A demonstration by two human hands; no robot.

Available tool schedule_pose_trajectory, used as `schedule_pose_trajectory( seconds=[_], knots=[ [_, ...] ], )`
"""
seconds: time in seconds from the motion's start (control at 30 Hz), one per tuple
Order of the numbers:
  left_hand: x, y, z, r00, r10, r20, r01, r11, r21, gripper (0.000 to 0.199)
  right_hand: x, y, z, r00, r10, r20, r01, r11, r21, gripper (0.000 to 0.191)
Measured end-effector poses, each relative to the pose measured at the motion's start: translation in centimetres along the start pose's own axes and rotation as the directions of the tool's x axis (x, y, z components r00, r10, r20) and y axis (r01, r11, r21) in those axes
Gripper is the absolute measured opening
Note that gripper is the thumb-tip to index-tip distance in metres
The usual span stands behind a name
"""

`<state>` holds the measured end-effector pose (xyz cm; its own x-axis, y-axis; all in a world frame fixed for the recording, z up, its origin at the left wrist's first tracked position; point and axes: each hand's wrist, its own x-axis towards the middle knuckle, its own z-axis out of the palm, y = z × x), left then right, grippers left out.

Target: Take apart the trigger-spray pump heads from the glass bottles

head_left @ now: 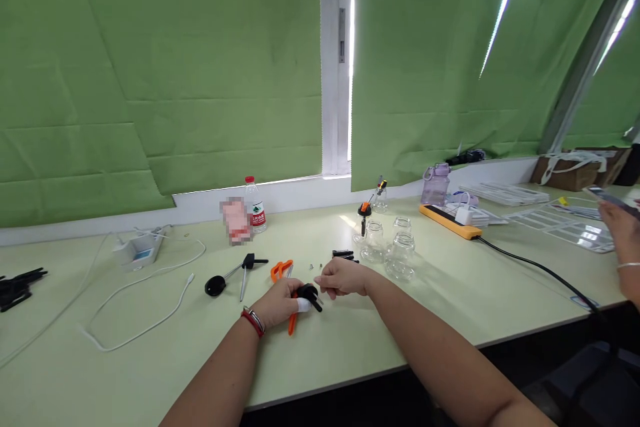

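Observation:
In the middle of the table my left hand [281, 303] is closed around a black plastic part [311, 295] with a short metal rod showing. White wrapping covers one of its digits. Just to the right, my right hand [345, 278] has its fingers pinched together close to that part; whatever is between them is hidden. An orange strip [293, 324] shows below my left hand, and I cannot tell whether it is held too. Beyond that hand lies an orange plastic piece [281, 270] with metal rods. Tiny metal bits [311, 267] lie behind my hands.
Clear glass jars [401, 257] stand to the right, beside a black-and-orange tool [365, 210]. A black piece with metal rods [216, 285] lies left, near a white cable [173, 312]. An orange power strip [447, 221] is farther right. Another person's hand [623, 230] holds a phone.

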<state>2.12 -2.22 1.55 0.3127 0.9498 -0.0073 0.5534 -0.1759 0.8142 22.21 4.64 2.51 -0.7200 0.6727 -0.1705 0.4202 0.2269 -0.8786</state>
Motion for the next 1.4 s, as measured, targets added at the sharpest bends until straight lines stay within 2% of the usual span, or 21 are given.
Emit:
schedule_pose_trajectory(
  seconds=[0.17,0.23,0.43,0.57,0.67,0.83,0.93,1.03,1.1,1.17,1.23,1.3,1.33,1.4],
  knots=[
    [0.4,-0.3,0.0,0.998,-0.028,-0.054,0.027,0.999,-0.029,0.021,-1.0,0.6,0.0,0.990,-0.017,0.137,-0.004,0.988,0.152,0.024],
    [0.4,-0.5,0.1,0.999,-0.028,-0.046,0.026,0.998,-0.052,0.022,-0.8,0.5,0.6,0.989,-0.037,0.145,0.009,0.982,0.190,0.018],
    [0.4,-0.7,0.1,1.000,0.010,0.025,-0.006,0.987,-0.159,0.024,-0.4,0.0,2.1,1.000,0.000,0.006,-0.001,0.974,0.227,0.013],
    [0.3,-0.4,0.0,0.997,0.037,0.065,-0.025,0.984,-0.178,0.021,-0.4,-0.1,2.1,1.000,0.015,-0.024,-0.008,0.963,0.269,0.011],
    [0.0,0.1,-0.1,0.987,0.048,0.151,-0.013,0.973,-0.229,0.018,-0.1,-0.1,2.1,0.996,0.055,-0.068,-0.030,0.944,0.328,0.013],
    [-0.5,1.0,0.0,0.965,0.083,0.249,-0.007,0.957,-0.290,0.017,0.7,0.2,3.0,0.978,0.183,-0.095,-0.151,0.948,0.281,0.031],
    [-0.6,0.9,0.1,0.954,0.100,0.283,-0.016,0.958,-0.287,0.018,0.9,0.3,3.4,0.979,0.192,-0.075,-0.166,0.950,0.264,0.029],
    [-0.6,0.6,0.1,0.939,0.120,0.323,-0.023,0.957,-0.290,0.020,1.1,0.3,3.4,0.978,0.200,-0.059,-0.171,0.931,0.322,0.024],
    [-0.6,0.4,0.0,0.925,0.118,0.361,-0.018,0.963,-0.267,0.025,1.4,0.2,3.4,0.970,0.214,-0.117,-0.157,0.915,0.373,0.022],
    [-0.6,0.2,0.0,0.917,0.098,0.388,-0.002,0.971,-0.241,0.035,2.0,0.1,3.3,0.951,0.189,-0.246,-0.083,0.919,0.385,0.018],
    [-0.6,0.0,0.0,0.915,0.081,0.396,0.020,0.969,-0.245,0.043,2.6,0.0,3.3,0.917,0.087,-0.390,0.034,0.956,0.293,0.014],
    [-0.5,-0.1,0.0,0.908,0.077,0.412,0.039,0.963,-0.266,0.044,3.1,-0.2,3.3,0.875,-0.109,-0.472,0.145,0.988,0.042,0.012],
    [-0.5,-0.1,0.0,0.905,0.078,0.419,0.045,0.960,-0.276,0.043,3.3,-0.3,3.4,0.854,-0.221,-0.470,0.180,0.975,-0.131,0.012],
    [-0.5,-0.1,0.0,0.901,0.076,0.428,0.054,0.958,-0.283,0.041,3.7,-0.5,3.6,0.837,-0.392,-0.382,0.182,0.858,-0.481,0.015]
  ],
)
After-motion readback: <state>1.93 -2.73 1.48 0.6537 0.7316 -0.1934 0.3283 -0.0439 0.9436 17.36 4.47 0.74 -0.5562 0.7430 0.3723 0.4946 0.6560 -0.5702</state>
